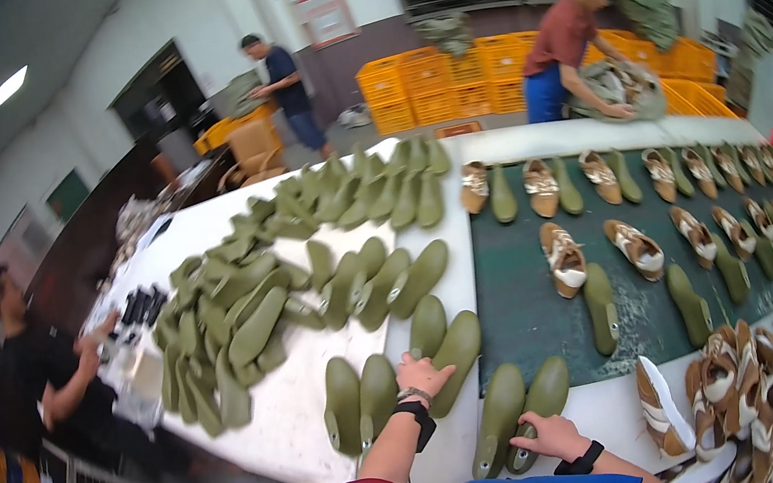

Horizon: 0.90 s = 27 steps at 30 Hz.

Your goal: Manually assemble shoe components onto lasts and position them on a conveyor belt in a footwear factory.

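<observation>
My left hand (pixel 423 375) is closed at the lower end of a pair of green shoe lasts, its thumb toward the right-hand last (pixel 458 360); the other last (pixel 427 324) lies just beyond it. Some fingertips are hidden. Nearer to me, my right hand (pixel 551 438) grips the heel end of a green shoe last (pixel 546 390). A matching last (pixel 500 414) lies beside it on the left. Two more lasts (pixel 343 405) (pixel 377 395) lie side by side left of my left forearm.
A heap of lasts (pixel 259 327) covers the white table (pixel 328 448). Brown-and-white shoes (pixel 563 256) and lasts stand in rows on a green belt (pixel 540 318). More shoes (pixel 732 379) pile up at right. A person (pixel 567 41) handles a sack beyond the belt; two others are at left.
</observation>
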Tool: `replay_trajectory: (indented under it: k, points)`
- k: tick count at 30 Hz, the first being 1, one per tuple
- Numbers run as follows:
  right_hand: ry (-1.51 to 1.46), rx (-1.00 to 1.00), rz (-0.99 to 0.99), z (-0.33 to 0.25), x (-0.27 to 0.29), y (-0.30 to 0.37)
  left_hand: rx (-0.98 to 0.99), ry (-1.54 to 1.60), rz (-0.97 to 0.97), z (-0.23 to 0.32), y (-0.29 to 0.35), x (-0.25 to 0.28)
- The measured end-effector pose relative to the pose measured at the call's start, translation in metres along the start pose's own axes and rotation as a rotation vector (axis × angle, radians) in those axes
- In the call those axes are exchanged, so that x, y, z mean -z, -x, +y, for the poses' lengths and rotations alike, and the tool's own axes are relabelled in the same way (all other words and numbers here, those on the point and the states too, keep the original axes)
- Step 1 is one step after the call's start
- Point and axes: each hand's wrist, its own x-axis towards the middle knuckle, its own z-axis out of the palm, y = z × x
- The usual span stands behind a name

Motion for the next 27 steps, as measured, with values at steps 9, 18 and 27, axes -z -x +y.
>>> replay_trajectory:
  k: [9, 18, 27]
  points:
    - [0.057, 0.104, 0.111, -0.004, -0.009, -0.004, 0.050, -0.028, 0.093, -0.031, 0.123, -0.019]
    - [0.044, 0.058, 0.190, 0.014, -0.024, 0.012, -0.344, 0.040, 0.443, -0.012, 0.158, -0.062]
    - [-0.003, 0.061, 0.155, 0.018, 0.005, 0.004, -0.353, 0.061, 0.491, -0.021, 0.147, -0.049]
